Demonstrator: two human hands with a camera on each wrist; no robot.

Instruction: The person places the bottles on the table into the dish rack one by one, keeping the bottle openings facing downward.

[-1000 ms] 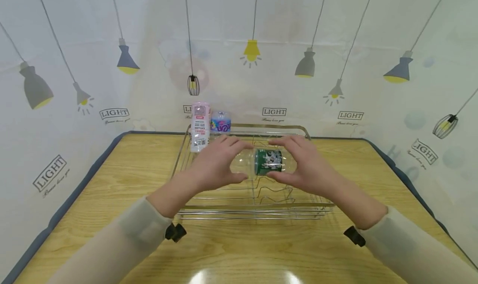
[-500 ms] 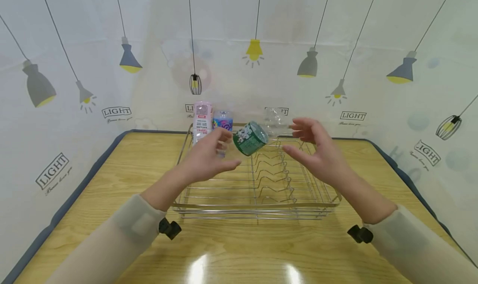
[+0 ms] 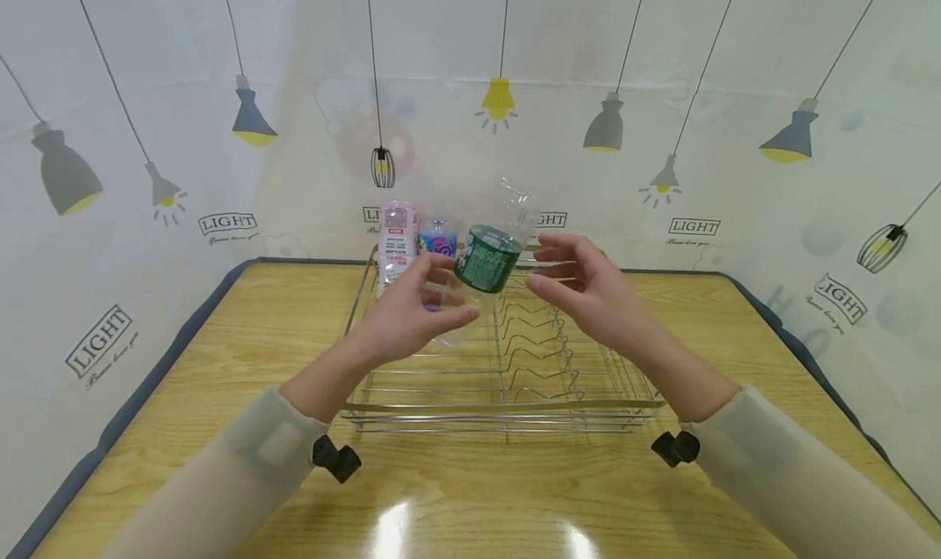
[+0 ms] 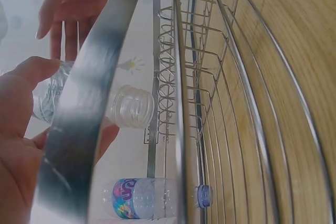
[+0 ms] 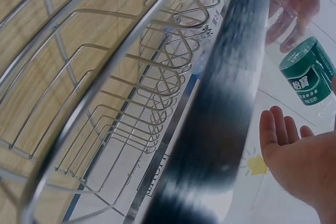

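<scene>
A clear plastic bottle (image 3: 488,258) with a green label is tilted, its neck pointing down and its base up. My left hand (image 3: 408,310) grips it below the label, thumb on the near side; the capless bottle neck (image 4: 134,107) shows in the left wrist view. Close to the bottle's right side is my right hand (image 3: 591,281), its fingers loosely bent and apart from the label in the right wrist view. Beneath both hands stands a metal wire dish rack (image 3: 500,406). A pink-and-white bottle (image 3: 397,244) and a blue-labelled bottle (image 3: 437,239) stand upright at its back left.
The rack's flat metal rim (image 4: 89,108) crosses close in front of both wrist cameras. Wavy wire dividers (image 3: 540,351) run along the rack's right half. The wooden table (image 3: 470,494) extends around the rack, with a lamp-patterned cloth (image 3: 294,134) behind it.
The green-labelled bottle has turned from lying level between both hands to tilted with its base up. My right hand has let go of it, moved away right, then come back nearer.
</scene>
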